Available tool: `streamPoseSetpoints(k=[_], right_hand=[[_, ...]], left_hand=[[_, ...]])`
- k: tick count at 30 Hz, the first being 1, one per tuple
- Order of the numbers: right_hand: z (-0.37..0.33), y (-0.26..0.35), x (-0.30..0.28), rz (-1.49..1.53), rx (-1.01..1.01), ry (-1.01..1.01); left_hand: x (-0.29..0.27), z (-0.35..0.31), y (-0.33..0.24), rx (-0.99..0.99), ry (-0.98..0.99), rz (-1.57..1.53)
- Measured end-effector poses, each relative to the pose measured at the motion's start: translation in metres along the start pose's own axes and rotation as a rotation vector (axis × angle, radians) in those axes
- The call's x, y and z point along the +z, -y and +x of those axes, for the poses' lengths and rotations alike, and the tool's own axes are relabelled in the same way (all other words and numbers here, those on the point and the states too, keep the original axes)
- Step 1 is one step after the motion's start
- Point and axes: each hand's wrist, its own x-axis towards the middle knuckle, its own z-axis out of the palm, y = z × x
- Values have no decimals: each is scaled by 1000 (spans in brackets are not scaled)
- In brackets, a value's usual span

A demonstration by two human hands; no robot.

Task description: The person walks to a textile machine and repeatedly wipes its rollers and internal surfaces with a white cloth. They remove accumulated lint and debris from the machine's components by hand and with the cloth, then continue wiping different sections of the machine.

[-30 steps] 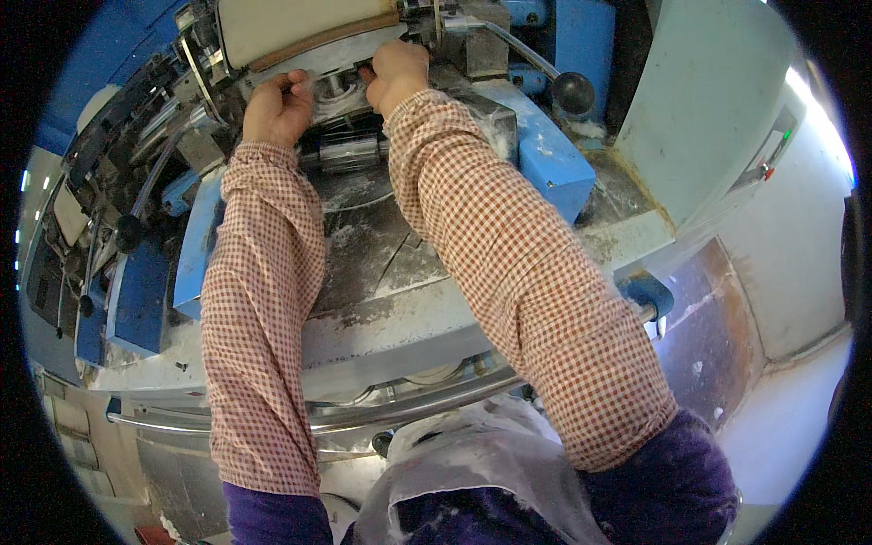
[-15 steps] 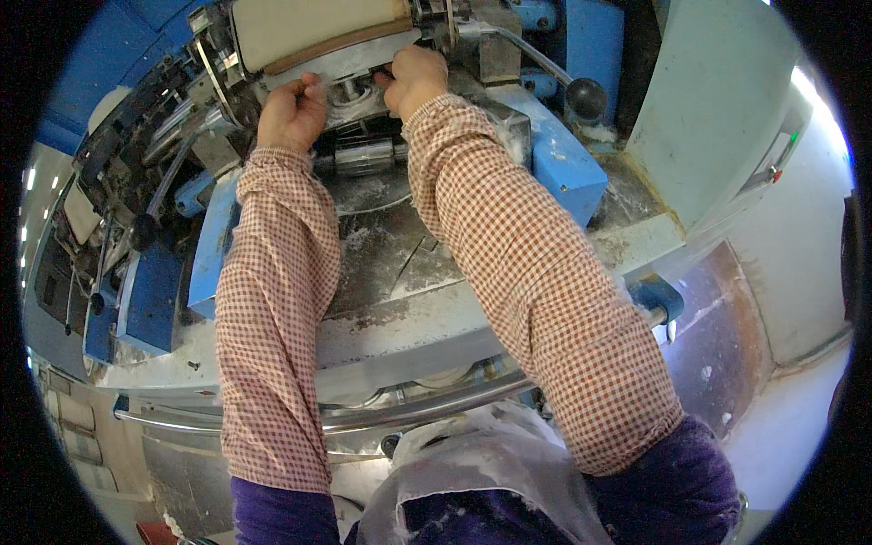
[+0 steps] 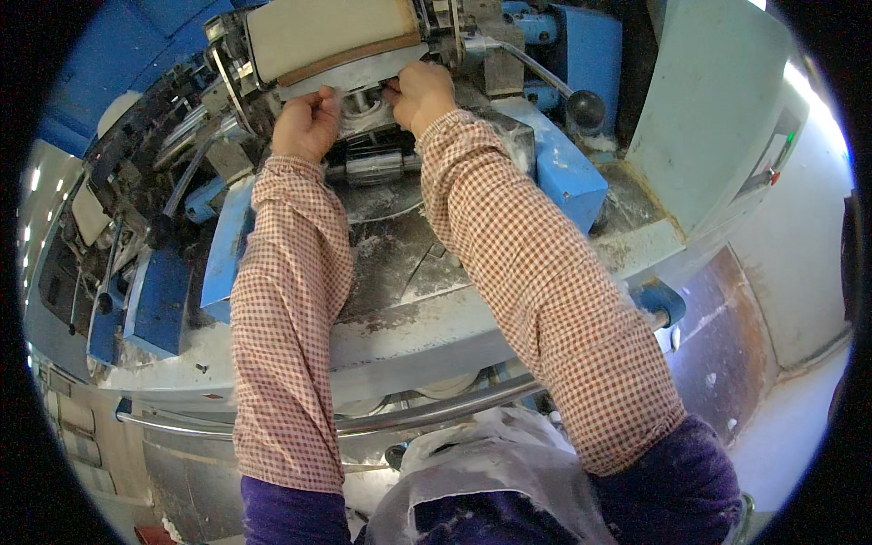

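Both my arms, in checked sleeves, reach forward into a machine head. My left hand (image 3: 307, 125) is closed, thumb and fingers drawn together at the lower left edge of a pale metal plate (image 3: 368, 73). At the plate's right end my right hand (image 3: 425, 95) is curled, its fingertips turned inward. Whatever either hand pinches is hidden or too small to make out. Above the plate lies a cream-coloured pad (image 3: 331, 34) with a brown lower border. Whitish fibre shows around a round metal fitting (image 3: 363, 111) between the hands, and a shiny steel roller (image 3: 374, 166) sits below.
A lever with a black knob (image 3: 584, 110) juts out at the right, over a blue housing (image 3: 565, 173). Another blue housing (image 3: 227, 254) stands beside my left forearm. A metal rail (image 3: 427, 420) crosses before my body. White lint dusts the machine bed (image 3: 386, 263).
The machine has shifted slightly right and down in the picture, along with both hands. My hands keep their places at the plate, still closed.
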Motion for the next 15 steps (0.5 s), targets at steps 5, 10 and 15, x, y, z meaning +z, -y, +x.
streamPoseSetpoints(k=[5, 10, 15], right_hand=[[10, -17, 19, 1298, 215, -82], [15, -40, 36, 435, -420, -256], [-35, -18, 4, 1186, 40, -156]], left_hand=[[-3, 1, 2, 51, 27, 35], [1, -6, 5, 123, -4, 110], [16, -33, 14, 185, -104, 133]])
